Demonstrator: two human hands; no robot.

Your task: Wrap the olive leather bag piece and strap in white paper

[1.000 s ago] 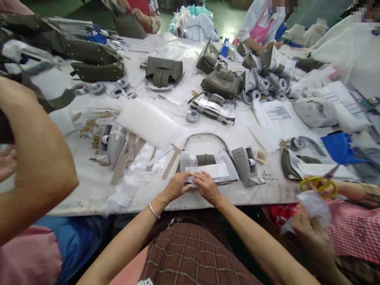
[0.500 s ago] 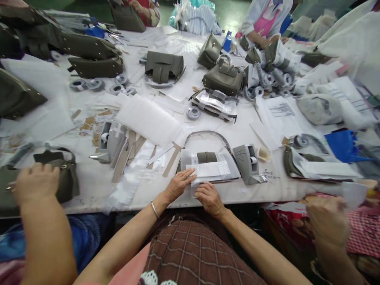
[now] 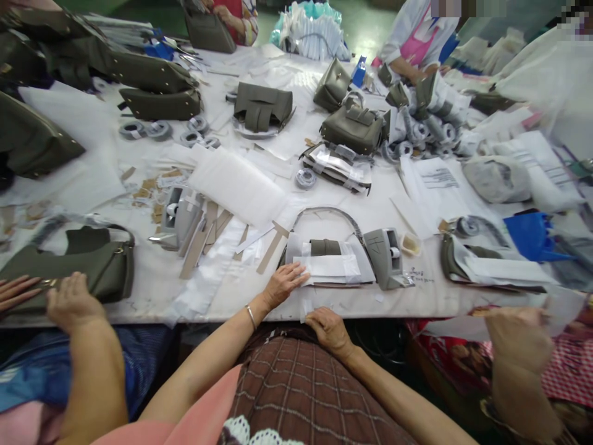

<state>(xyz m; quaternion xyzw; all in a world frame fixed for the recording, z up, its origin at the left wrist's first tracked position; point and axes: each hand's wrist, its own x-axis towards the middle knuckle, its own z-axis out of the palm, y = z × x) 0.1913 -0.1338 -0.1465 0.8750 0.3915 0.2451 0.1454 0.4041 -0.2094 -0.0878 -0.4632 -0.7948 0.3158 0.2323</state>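
My left hand [image 3: 286,283] lies flat on the table with its fingers stretched onto a white wrapped piece [image 3: 331,267]. That piece covers an olive bag part [image 3: 324,247] with a grey curved handle [image 3: 324,213] arching behind it. My right hand [image 3: 328,326] sits at the table's near edge, below the wrapped piece. Its fingers are curled and pinch a small clear strip [image 3: 304,307]. A grey tape dispenser [image 3: 386,256] stands just right of the wrapped piece.
A co-worker's hand [image 3: 69,300] on the left presses an olive handbag [image 3: 78,262]. Another co-worker's hand [image 3: 519,340] on the right holds white wrap. A second tape dispenser [image 3: 178,216], card strips, a foam sheet [image 3: 236,185], tape rolls and more olive bags [image 3: 352,127] cover the table.
My right hand has drawn back from the wrapped piece to the table edge. The left co-worker's arm came down and set an olive handbag on the table.
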